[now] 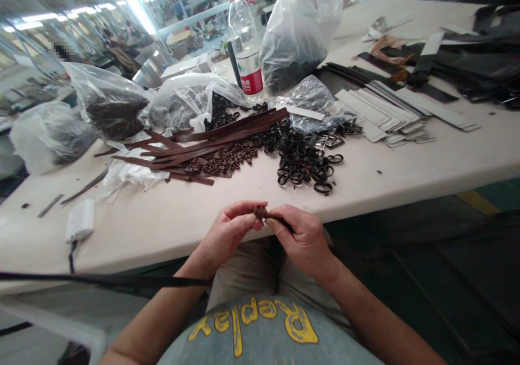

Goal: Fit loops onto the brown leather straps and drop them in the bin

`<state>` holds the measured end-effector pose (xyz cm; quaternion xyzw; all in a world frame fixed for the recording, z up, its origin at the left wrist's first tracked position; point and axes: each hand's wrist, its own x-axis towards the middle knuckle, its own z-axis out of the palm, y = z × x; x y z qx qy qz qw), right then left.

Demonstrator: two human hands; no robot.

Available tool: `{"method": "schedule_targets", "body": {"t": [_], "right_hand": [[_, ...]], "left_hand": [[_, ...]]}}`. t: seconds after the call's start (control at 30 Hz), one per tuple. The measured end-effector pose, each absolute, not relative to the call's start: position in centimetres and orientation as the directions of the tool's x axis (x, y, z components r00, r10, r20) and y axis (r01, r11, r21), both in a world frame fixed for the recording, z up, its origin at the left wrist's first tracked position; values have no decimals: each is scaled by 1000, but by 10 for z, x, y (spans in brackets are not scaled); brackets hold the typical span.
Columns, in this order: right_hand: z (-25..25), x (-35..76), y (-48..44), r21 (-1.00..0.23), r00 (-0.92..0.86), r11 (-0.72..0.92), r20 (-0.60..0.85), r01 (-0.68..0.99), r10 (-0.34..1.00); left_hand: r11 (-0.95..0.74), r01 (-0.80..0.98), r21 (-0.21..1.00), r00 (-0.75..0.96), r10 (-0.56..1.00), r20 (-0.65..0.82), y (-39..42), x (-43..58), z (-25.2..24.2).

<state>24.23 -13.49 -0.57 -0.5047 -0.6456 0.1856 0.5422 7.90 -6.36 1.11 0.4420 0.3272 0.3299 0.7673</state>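
Near the table's front edge, my left hand (232, 229) pinches a small brown loop (260, 212) between thumb and fingers. My right hand (303, 235) is closed around a narrow brown strap (280, 220), whose tip meets the loop. Whether the strap passes through the loop is too small to tell. Beyond my hands lies a heap of small brown loops (227, 159), with long brown leather strips (203, 149) on and behind it. To its right is a pile of black loops (303, 162), with black metal buckles (331, 139) at its back.
White strips (385, 116) lie stacked at the right, dark strips (479, 56) behind them. A plastic bottle (247, 56) and filled plastic bags (300, 34) stand at the back. A white box (80, 220) with a cable sits left. A black cord (105, 279) crosses my left forearm.
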Motion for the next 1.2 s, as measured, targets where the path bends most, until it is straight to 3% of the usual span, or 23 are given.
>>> {"method": "schedule_targets", "body": {"t": [0.1,0.2,0.33,0.5,0.7,0.87,1.0,1.2], "right_hand": [[-3,239,-134,-815,110,422,499,397,860],[-2,238,-134,-831,101,406,474,381,874],[-2,244,-136,-807,30,356,418,471,908],[-6,251,-145,-660,-17,295,393,691,919],[-9,251,-147,-607,-58,273,349,746,935],[-3,249,-144,-729,-146,349,329,589,933],[3,251,-144,-864,-182,271,211,424,960],[-2,259,-152,-877,-171,124,49,464,984]], "left_hand": [[198,-181,963,588,807,-56,-64,75,6],[116,-182,976,580,814,12,-65,74,2],[54,-151,987,542,839,37,-64,71,4],[40,-143,989,460,888,31,-60,66,12],[27,-111,993,484,875,30,-61,65,13],[99,-104,990,630,777,-12,-69,71,13],[70,-72,995,628,778,-9,-67,68,14],[-19,-87,996,519,852,62,-56,53,10]]}}
